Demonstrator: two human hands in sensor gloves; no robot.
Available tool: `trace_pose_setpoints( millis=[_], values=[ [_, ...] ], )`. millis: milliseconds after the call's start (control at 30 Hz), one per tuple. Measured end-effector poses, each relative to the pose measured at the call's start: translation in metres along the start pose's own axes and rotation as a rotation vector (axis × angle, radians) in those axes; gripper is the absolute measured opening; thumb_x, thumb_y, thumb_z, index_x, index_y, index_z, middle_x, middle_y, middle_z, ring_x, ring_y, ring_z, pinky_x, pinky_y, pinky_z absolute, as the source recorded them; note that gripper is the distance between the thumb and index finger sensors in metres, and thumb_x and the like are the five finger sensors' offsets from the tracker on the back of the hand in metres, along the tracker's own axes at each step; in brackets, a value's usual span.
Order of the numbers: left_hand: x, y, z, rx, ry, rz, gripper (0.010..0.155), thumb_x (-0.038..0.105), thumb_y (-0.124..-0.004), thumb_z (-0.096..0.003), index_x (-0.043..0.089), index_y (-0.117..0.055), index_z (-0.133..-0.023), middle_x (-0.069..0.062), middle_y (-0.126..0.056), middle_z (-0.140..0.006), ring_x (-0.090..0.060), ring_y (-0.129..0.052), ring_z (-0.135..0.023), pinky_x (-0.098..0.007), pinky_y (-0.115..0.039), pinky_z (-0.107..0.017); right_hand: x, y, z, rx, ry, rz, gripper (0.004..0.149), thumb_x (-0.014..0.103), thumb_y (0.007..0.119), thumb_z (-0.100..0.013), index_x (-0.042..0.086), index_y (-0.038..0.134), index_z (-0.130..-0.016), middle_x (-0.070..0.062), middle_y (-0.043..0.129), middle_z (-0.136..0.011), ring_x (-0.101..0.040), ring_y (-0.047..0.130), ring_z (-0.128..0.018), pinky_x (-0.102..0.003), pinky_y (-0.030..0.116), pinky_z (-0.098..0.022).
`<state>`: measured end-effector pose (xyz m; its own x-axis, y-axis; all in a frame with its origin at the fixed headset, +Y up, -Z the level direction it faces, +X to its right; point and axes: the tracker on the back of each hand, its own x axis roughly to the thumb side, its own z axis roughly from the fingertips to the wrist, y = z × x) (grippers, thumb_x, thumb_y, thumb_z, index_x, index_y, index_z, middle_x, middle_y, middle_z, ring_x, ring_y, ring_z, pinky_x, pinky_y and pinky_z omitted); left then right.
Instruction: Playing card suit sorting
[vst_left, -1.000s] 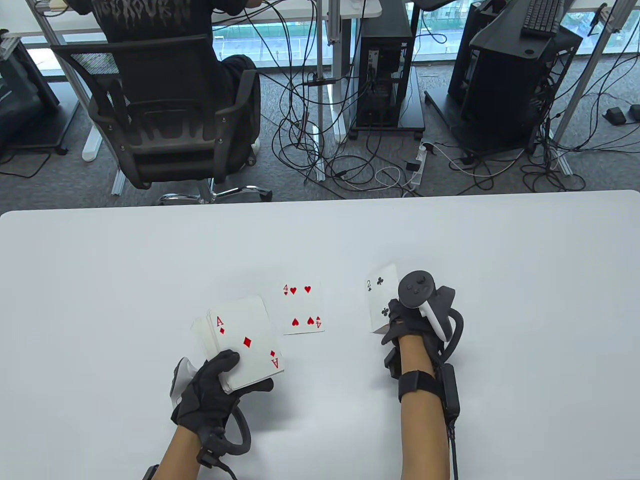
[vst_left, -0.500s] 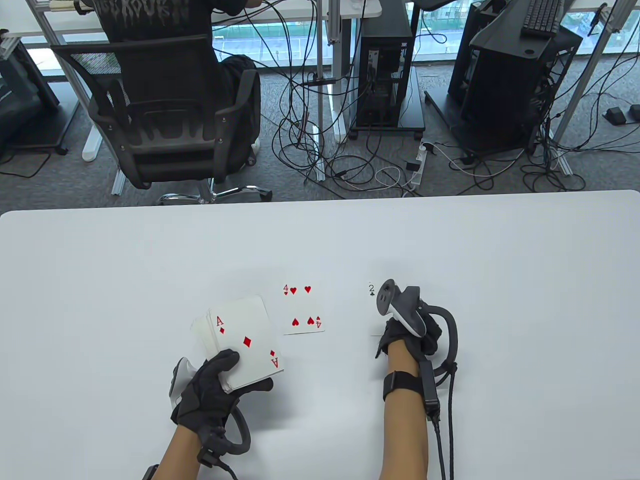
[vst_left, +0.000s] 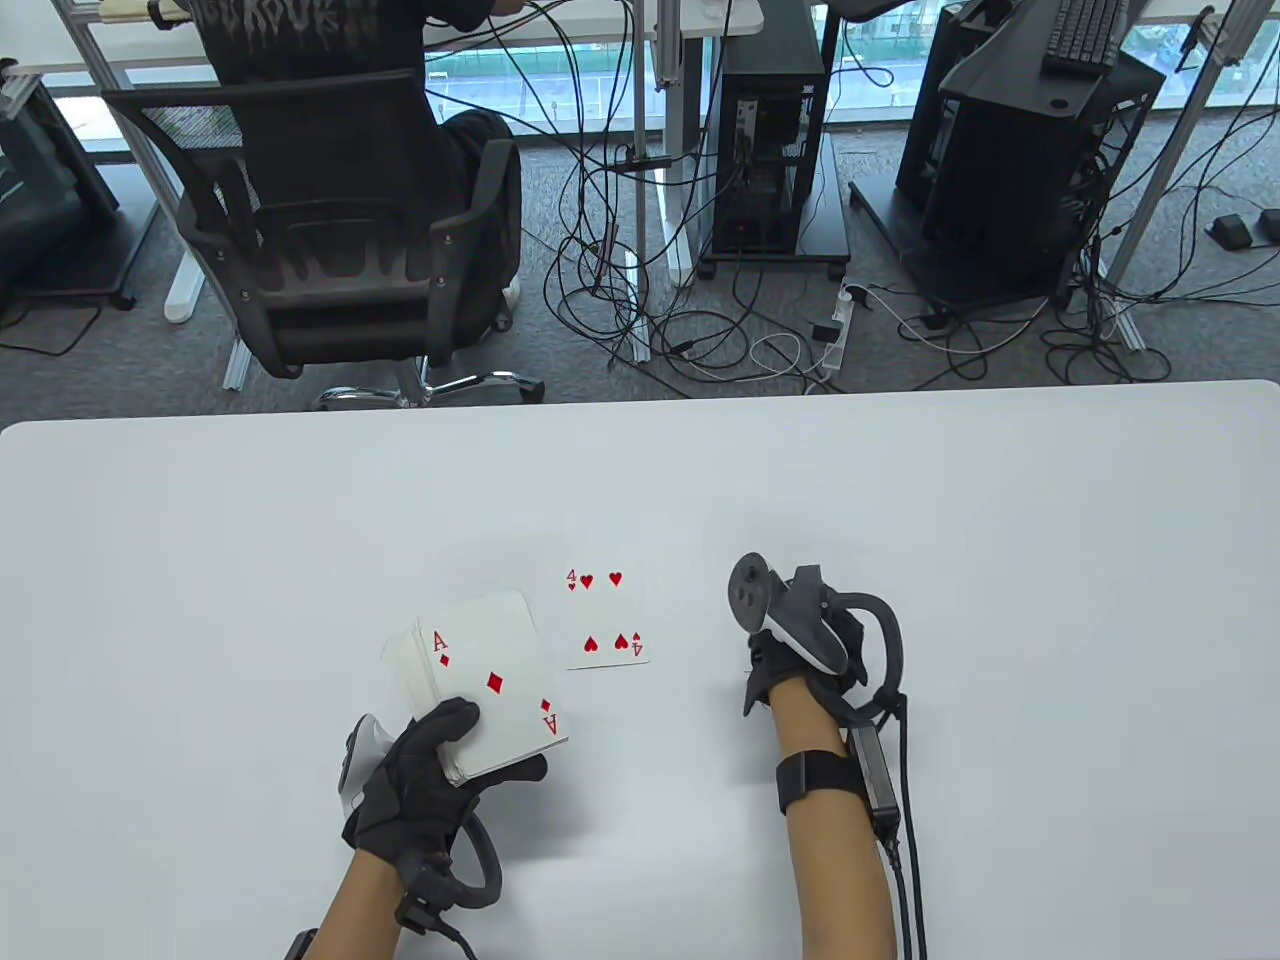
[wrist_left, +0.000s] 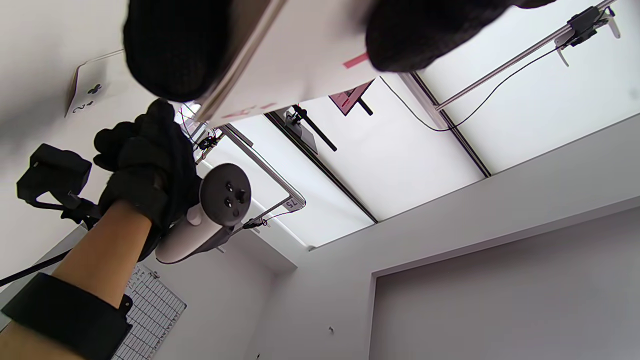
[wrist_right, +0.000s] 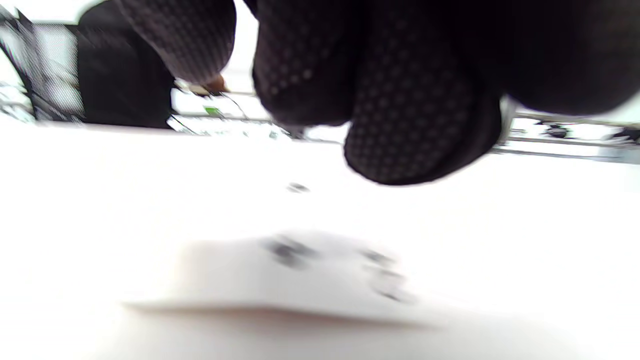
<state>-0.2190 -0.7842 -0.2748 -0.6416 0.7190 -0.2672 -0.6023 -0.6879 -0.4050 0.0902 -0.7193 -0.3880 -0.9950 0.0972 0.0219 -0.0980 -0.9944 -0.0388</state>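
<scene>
My left hand (vst_left: 440, 760) grips a face-up deck (vst_left: 490, 680) with the ace of diamonds on top, just above the table; its fingers (wrist_left: 175, 45) wrap the deck (wrist_left: 300, 55) in the left wrist view. The four of hearts (vst_left: 603, 618) lies face up on the white table (vst_left: 1000, 550). My right hand (vst_left: 790, 650) hovers palm down to its right. It hides the two of clubs in the table view. That card (wrist_left: 85, 95) lies flat just beyond the right hand (wrist_left: 140, 165). In the right wrist view the fingers (wrist_right: 415, 125) hang above the blurred card (wrist_right: 300, 270), apart from it.
The table's far edge (vst_left: 640, 400) runs across the middle of the table view. Beyond it are an office chair (vst_left: 330, 250) with a seated person, floor cables and computer towers (vst_left: 770, 130).
My right hand laid the two of clubs down flat to the right of the four of hearts, let go and drew back over it. My left hand and the deck stayed still.
</scene>
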Motion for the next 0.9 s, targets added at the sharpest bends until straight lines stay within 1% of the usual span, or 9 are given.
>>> trace_pose_setpoints(
  millis=[67,167,233,300,367,433,533,700,900],
  values=[
    [-0.001,0.001,0.0,0.005,0.007,0.001,0.064,0.046,-0.071,-0.0631,0.037,-0.029,-0.111,-0.002,-0.043,-0.118,-0.04,-0.065,-0.105,-0.047,-0.081,-0.06,0.022,-0.008,0.01,-0.043,-0.106,-0.185,0.054,0.034,0.067,-0.055,-0.016,0.076,-0.075,-0.013,0.092,-0.039,-0.034,0.095,-0.026,-0.038,0.086,-0.014],
    [-0.001,0.001,0.001,0.006,0.005,0.003,0.064,0.046,-0.071,-0.063,0.037,-0.029,-0.111,-0.002,-0.043,-0.118,-0.04,-0.065,-0.105,-0.047,-0.08,-0.06,0.058,-0.015,0.032,-0.028,-0.279,-0.528,0.056,0.034,0.066,-0.056,-0.017,0.074,-0.077,-0.015,0.091,-0.041,-0.036,0.095,-0.028,-0.04,0.086,-0.015],
    [0.0,0.001,0.001,0.008,-0.001,0.001,0.064,0.046,-0.071,-0.063,0.037,-0.029,-0.111,-0.002,-0.043,-0.118,-0.04,-0.065,-0.105,-0.047,-0.08,-0.06,0.078,-0.017,0.047,-0.01,-0.398,-0.706,0.058,0.034,0.065,-0.057,-0.019,0.072,-0.079,-0.017,0.091,-0.043,-0.038,0.095,-0.03,-0.041,0.086,-0.017],
    [0.0,0.002,0.002,0.01,-0.004,-0.002,0.064,0.047,-0.071,-0.063,0.037,-0.029,-0.111,-0.002,-0.043,-0.118,-0.04,-0.065,-0.105,-0.047,-0.08,-0.06,0.095,-0.017,0.063,0.007,-0.478,-0.803,0.061,0.037,0.064,-0.057,-0.02,0.071,-0.079,-0.018,0.091,-0.045,-0.039,0.094,-0.031,-0.042,0.086,-0.018],
    [0.0,0.002,0.001,0.011,-0.002,-0.003,0.064,0.046,-0.071,-0.063,0.038,-0.029,-0.111,-0.002,-0.043,-0.118,-0.039,-0.065,-0.105,-0.047,-0.08,-0.06,0.107,-0.016,0.077,0.023,-0.551,-0.812,0.069,0.043,0.067,-0.055,-0.021,0.069,-0.08,-0.019,0.09,-0.047,-0.041,0.094,-0.033,-0.043,0.085,-0.019],
    [-0.001,0.001,0.002,0.009,0.004,-0.002,0.064,0.046,-0.071,-0.063,0.037,-0.029,-0.111,-0.002,-0.043,-0.118,-0.039,-0.065,-0.105,-0.048,-0.08,-0.06,0.116,-0.015,0.087,0.005,-0.591,-0.729,0.076,0.047,0.072,-0.052,-0.021,0.061,-0.084,-0.021,0.086,-0.051,-0.043,0.092,-0.037,-0.044,0.085,-0.022],
    [0.0,0.002,0.002,0.004,0.009,-0.017,0.064,0.046,-0.071,-0.0627,0.038,-0.03,-0.111,-0.002,-0.043,-0.118,-0.039,-0.065,-0.105,-0.048,-0.08,-0.06,0.12,-0.016,0.093,-0.096,-0.621,-0.548,0.072,0.045,0.076,-0.048,-0.017,0.059,-0.083,-0.014,0.085,-0.051,-0.036,0.093,-0.038,-0.039,0.086,-0.023],
    [0.0,0.0,0.0,-0.038,0.009,-0.015,0.065,0.046,-0.072,-0.0622,0.038,-0.031,-0.111,-0.002,-0.044,-0.118,-0.04,-0.066,-0.105,-0.048,-0.08,-0.059,0.109,-0.015,0.087,-0.016,-0.502,-0.818,0.05,0.03,0.078,-0.048,-0.014,0.072,-0.073,-0.012,0.09,-0.041,-0.033,0.096,-0.029,-0.038,0.087,-0.016],
    [-0.002,0.0,-0.001,-0.052,0.034,-0.048,0.064,0.045,-0.073,-0.0619,0.038,-0.032,-0.111,-0.002,-0.044,-0.118,-0.039,-0.065,-0.105,-0.049,-0.08,-0.06,0.093,-0.012,0.087,-0.035,-0.476,-0.829,0.041,0.024,0.073,-0.052,-0.012,0.075,-0.071,-0.01,0.091,-0.038,-0.031,0.097,-0.027,-0.037,0.087,-0.015]
  ],
)
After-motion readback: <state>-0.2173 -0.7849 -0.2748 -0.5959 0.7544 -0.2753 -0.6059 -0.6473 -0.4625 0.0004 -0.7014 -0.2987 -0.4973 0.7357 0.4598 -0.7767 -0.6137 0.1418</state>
